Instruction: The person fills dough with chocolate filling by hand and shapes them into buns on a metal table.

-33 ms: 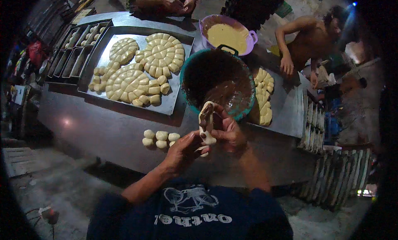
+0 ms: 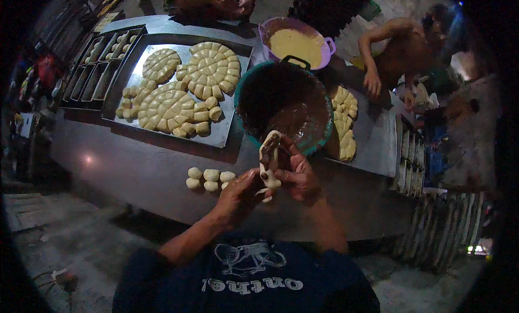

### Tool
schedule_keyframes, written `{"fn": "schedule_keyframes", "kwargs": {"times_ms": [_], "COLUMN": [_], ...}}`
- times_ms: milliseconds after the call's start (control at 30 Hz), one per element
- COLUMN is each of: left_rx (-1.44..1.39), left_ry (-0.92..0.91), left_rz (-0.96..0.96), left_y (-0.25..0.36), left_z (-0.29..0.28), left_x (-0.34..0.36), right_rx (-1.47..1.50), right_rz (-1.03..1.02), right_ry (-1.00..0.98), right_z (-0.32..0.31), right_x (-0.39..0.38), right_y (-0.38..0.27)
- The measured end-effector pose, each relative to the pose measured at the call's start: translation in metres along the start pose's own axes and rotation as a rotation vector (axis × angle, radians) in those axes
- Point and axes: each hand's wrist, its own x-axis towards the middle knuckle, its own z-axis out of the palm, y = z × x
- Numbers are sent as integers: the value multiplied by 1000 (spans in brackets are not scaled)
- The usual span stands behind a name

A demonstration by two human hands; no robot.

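Between my two hands, just in front of the green tub, a flattened piece of pale dough (image 2: 265, 175) is held up with dark brown filling smeared along it. My left hand (image 2: 238, 195) is closed on the lower end of the dough. My right hand (image 2: 300, 177) grips its right side, thumb across the front. The green tub (image 2: 241, 121) has a black handle and holds a brown filling (image 2: 297, 118) stuck to its walls. Left of my left hand, several small dough balls (image 2: 211, 175) sit in two rows on the metal table (image 2: 130, 151).
A metal tray (image 2: 220, 139) carries several cut dough pieces (image 2: 162, 113). Loaf tins (image 2: 92, 70) stand at the far left. Behind the tub is a purple basin (image 2: 327, 47) of yellow mixture. More dough (image 2: 344, 124) lies on the right. Two other people are across the table.
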Motion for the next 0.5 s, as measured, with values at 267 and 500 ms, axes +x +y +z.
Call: {"fn": "schedule_keyframes", "kwargs": {"times_ms": [267, 500], "left_rx": [43, 30], "left_ry": [53, 205], "left_rz": [102, 87], "left_y": [-9, 2], "left_z": [6, 9], "left_x": [-11, -16], "right_rx": [87, -518], "right_rz": [-222, -555], "right_ry": [92, 196], "right_z": [-2, -14], "right_x": [-33, -53], "right_y": [47, 69]}}
